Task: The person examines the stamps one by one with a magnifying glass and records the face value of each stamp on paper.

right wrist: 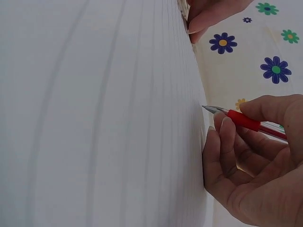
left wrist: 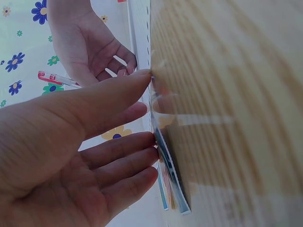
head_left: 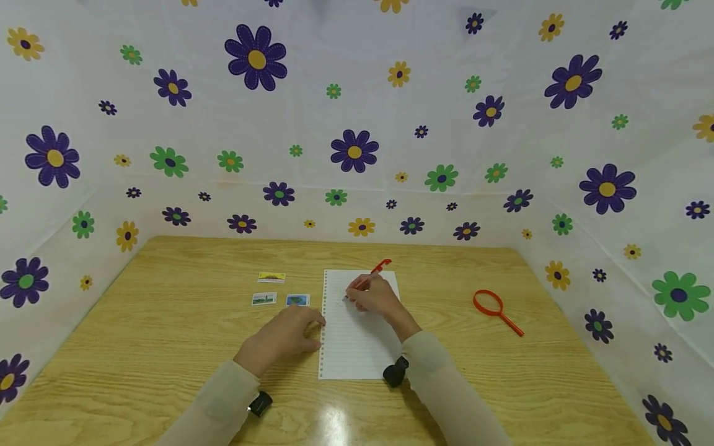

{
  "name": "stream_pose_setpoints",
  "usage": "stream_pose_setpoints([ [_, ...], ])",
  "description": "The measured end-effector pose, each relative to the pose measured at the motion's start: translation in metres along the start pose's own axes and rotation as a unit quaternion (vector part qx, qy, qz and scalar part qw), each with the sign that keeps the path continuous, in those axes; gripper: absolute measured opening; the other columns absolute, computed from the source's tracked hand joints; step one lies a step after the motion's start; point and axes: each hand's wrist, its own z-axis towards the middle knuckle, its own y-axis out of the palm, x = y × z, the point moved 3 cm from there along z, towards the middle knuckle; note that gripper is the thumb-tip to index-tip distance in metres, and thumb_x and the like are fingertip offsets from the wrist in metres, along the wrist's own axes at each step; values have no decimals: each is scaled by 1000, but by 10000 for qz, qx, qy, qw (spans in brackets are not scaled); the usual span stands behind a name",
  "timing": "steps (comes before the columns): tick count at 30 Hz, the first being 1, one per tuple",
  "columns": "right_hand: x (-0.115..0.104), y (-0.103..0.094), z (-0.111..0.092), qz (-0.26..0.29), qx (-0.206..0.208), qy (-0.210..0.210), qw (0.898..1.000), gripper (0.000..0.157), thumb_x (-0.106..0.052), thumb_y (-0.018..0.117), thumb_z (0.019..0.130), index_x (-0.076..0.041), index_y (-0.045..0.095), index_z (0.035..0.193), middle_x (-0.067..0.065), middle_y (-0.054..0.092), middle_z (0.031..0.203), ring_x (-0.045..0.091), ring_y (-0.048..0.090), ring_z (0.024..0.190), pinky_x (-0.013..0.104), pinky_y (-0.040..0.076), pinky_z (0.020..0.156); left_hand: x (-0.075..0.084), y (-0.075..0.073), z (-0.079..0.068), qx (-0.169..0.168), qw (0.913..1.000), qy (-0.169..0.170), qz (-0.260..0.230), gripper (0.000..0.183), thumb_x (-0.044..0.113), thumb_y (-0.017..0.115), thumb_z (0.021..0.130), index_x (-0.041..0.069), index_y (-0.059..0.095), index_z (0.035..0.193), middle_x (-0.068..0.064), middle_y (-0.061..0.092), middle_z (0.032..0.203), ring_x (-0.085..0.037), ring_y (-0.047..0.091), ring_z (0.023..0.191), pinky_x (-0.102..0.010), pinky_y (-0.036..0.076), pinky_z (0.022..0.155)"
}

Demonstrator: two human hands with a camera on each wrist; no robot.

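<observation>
My right hand [head_left: 379, 297] pinches a red pen [head_left: 382, 266], its tip over the upper part of a lined sheet of paper [head_left: 357, 353]. In the right wrist view the pen's red grip [right wrist: 244, 120] sits between thumb and fingers, the tip close to the paper. Faint marks show near the tip. My left hand [head_left: 287, 331] rests at the sheet's left edge, fingers relaxed and gripping nothing. In the left wrist view its fingertips [left wrist: 150, 142] touch down by the paper's punched edge, beside a small picture card. That blue card [head_left: 298, 300] lies just beyond this hand.
Left of the paper lie a yellow card [head_left: 271, 277] and a card with a landscape picture [head_left: 264, 298]. A red magnifying glass [head_left: 498, 311] lies on the right side of the wooden table [head_left: 184, 310]. Flower-printed white cloth [head_left: 312, 118] encloses the back and sides.
</observation>
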Motion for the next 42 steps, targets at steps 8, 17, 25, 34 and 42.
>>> stream_pose_setpoints([
  [8, -4, 2, 0, -85, 4, 24, 10000, 13, -18, 70, 97, -5, 74, 97, 7, 71, 84, 11, 60, 64, 22, 53, 57, -1, -1, -1, 21, 10000, -27, -17, 34, 13, 86, 83, 6, 75, 115, -9, 75, 122, -26, 67, 114, -47, 53, 103],
  [17, -5, -1, -1, -53, -122, -104, 9999, 15, -19, 69, 98, -6, 74, 100, 8, 71, 87, 11, 60, 66, 21, 53, 60, -1, -2, -1, -12, 10000, -36, -26, 35, 14, 86, 84, 6, 75, 116, -10, 74, 124, -28, 66, 118, -49, 52, 106],
  [25, -10, -16, -8, -207, -180, -538, 9982, 17, -22, 67, 100, -8, 72, 106, 9, 74, 95, 14, 63, 73, 22, 55, 68, -1, -3, -1, -35, 9999, -104, -40, 35, 15, 86, 84, 7, 75, 116, -8, 74, 123, -27, 66, 117, -48, 52, 106],
  [34, -13, -44, -24, -787, -88, -1155, 9902, 14, -20, 65, 101, -8, 71, 106, 21, 73, 100, 20, 67, 75, 21, 51, 65, 0, -2, -1, 16, 10000, 9, -85, 33, 14, 85, 85, 7, 75, 116, -9, 73, 125, -27, 66, 117, -48, 52, 104],
  [42, -4, -61, -35, -999, -90, -1789, 9787, 12, -5, 65, 99, 4, 70, 105, 26, 72, 99, 12, 57, 67, 19, 49, 60, -1, 0, -3, -9, 9998, -86, -153, 34, 13, 85, 85, 7, 74, 116, -10, 72, 129, -29, 64, 121, -49, 51, 105],
])
